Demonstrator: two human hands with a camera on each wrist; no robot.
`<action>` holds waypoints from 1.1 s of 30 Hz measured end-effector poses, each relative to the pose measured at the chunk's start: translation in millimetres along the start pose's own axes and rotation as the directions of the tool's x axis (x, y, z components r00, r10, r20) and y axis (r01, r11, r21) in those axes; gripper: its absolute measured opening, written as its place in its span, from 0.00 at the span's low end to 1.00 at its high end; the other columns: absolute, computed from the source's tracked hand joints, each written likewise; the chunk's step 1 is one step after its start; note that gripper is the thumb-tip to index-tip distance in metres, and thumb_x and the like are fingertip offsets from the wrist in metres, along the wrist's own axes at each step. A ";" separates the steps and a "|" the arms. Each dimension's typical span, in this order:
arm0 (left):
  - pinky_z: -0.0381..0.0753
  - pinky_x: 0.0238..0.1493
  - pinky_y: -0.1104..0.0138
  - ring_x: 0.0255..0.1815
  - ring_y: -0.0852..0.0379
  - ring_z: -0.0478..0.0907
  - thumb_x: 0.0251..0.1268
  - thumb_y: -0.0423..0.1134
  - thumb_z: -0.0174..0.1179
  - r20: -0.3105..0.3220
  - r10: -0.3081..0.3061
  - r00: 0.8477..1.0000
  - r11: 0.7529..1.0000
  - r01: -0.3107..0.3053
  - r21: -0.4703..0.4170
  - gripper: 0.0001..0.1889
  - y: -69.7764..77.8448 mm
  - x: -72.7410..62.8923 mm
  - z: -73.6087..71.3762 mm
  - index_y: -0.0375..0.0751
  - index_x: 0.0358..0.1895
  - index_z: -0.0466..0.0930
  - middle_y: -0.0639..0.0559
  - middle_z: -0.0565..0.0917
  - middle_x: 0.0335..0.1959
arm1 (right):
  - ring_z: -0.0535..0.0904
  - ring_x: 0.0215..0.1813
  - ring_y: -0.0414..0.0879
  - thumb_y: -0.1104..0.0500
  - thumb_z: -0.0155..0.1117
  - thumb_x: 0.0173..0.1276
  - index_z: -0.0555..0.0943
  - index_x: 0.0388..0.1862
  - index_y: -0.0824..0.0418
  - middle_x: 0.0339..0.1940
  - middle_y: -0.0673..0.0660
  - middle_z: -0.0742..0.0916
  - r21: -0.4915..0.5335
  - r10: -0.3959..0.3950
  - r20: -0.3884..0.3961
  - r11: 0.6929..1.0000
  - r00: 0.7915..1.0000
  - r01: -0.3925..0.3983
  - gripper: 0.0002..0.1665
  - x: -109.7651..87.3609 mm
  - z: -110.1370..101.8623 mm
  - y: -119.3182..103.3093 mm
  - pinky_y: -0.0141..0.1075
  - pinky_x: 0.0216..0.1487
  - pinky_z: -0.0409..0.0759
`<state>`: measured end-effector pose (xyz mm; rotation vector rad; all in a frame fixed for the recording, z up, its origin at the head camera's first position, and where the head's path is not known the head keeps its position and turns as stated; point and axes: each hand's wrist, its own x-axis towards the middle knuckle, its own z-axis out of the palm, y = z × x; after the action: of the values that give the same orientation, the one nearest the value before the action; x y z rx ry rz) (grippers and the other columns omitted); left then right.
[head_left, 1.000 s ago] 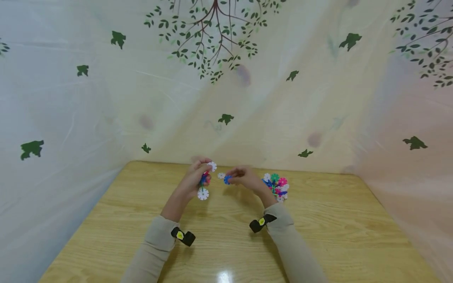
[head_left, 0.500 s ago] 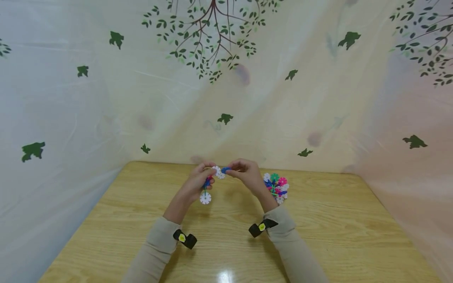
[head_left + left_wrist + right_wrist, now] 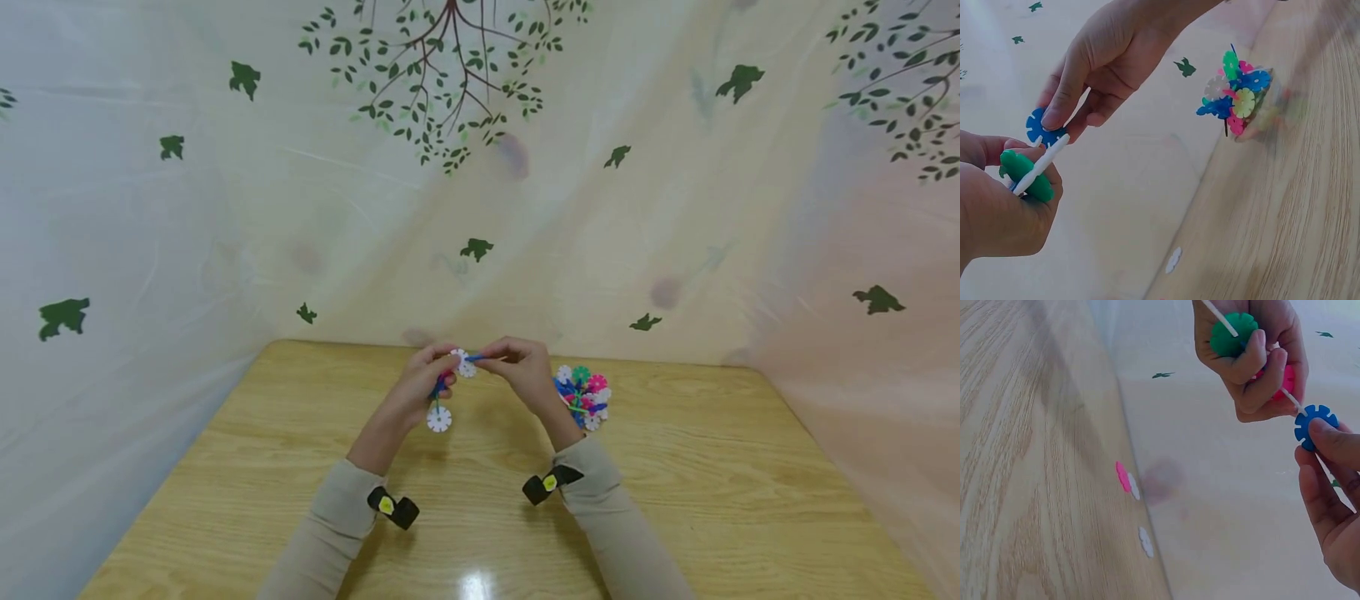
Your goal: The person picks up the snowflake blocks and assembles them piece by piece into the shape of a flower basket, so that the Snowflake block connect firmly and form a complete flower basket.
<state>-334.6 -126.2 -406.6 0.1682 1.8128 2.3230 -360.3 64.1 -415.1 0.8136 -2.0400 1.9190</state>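
Note:
My left hand grips a cluster of joined notched plastic discs. Among them are a green disc, a pink disc and a white disc that sticks out from the fingers. Another white disc hangs from the cluster below the palm. Between thumb and fingers, my right hand pinches a blue notched disc. The blue disc's notched edge meets the rim of the protruding white disc, the two set crosswise. Curled fingers hide part of the cluster.
A multicoloured clump of joined discs sits on the wooden table, right of the right wrist. Near the table's back edge lie a loose pink disc and white discs. A leaf-printed curtain rises behind the table.
My right hand has moved up and left, bringing the blue disc from apart to the white disc's rim. The blue disc has turned edge-on in the head view. My left hand has shifted slightly right.

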 end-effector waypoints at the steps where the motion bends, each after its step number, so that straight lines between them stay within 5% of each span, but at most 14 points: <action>1: 0.64 0.21 0.78 0.26 0.67 0.65 0.80 0.33 0.50 0.001 0.001 1.000 1.000 -0.001 -0.005 0.10 0.3 -0.6 0.7 0.35 0.57 0.69 0.56 0.70 0.32 | 0.85 0.31 0.37 0.71 0.73 0.63 0.86 0.35 0.75 0.35 0.72 0.88 0.006 -0.012 -0.005 1.000 1.000 0.012 0.05 -0.2 0.6 0.9 0.36 0.37 0.87; 11: 0.64 0.21 0.78 0.25 0.67 0.67 0.78 0.33 0.51 -0.009 0.037 0.999 0.999 -0.037 0.019 0.11 10.9 -2.6 6.5 0.36 0.57 0.67 0.56 0.72 0.30 | 0.84 0.29 0.40 0.73 0.72 0.62 0.89 0.31 0.67 0.30 0.57 0.90 0.084 -0.036 -0.019 0.996 0.999 0.038 0.03 3.0 2.8 -3.1 0.33 0.33 0.84; 18: 0.65 0.24 0.77 0.25 0.67 0.66 0.79 0.40 0.55 0.087 -0.031 0.996 0.997 0.025 0.069 0.09 14.2 -0.5 -10.4 0.41 0.54 0.72 0.57 0.76 0.34 | 0.86 0.34 0.38 0.68 0.72 0.65 0.86 0.37 0.74 0.37 0.69 0.89 0.004 0.027 0.036 1.000 0.999 -0.028 0.07 7.2 8.9 -8.0 0.41 0.40 0.88; 24: 0.67 0.24 0.78 0.24 0.68 0.66 0.78 0.38 0.56 0.042 0.000 0.999 0.996 -0.004 0.086 0.06 19.1 1.7 -31.2 0.42 0.50 0.74 0.58 0.78 0.33 | 0.86 0.38 0.42 0.64 0.72 0.67 0.87 0.44 0.68 0.42 0.66 0.89 -0.104 0.118 0.110 0.989 0.987 -0.107 0.10 18.4 19.4 -3.4 0.41 0.42 0.88; 27: 0.69 0.25 0.78 0.25 0.67 0.68 0.78 0.39 0.56 -0.024 0.008 1.000 0.997 -0.006 0.076 0.04 25.2 0.1 -42.9 0.46 0.48 0.74 0.60 0.78 0.34 | 0.84 0.37 0.40 0.65 0.71 0.67 0.86 0.46 0.68 0.42 0.66 0.89 -0.177 0.171 0.184 0.974 0.968 -0.139 0.10 27.5 25.3 6.1 0.46 0.42 0.87; 33: 0.71 0.25 0.78 0.27 0.66 0.71 0.78 0.40 0.57 -0.104 -0.001 0.995 1.000 0.004 0.029 0.05 34.4 -3.4 -55.0 0.47 0.49 0.75 0.61 0.79 0.33 | 0.82 0.37 0.39 0.68 0.70 0.67 0.86 0.46 0.71 0.40 0.64 0.90 -0.386 0.266 0.377 0.916 0.887 -0.111 0.10 43.6 38.3 41.0 0.33 0.41 0.83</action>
<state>-345.4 -187.1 -386.7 0.0497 1.8947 2.3452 -410.1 16.1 -431.8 1.0342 -2.7165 1.4696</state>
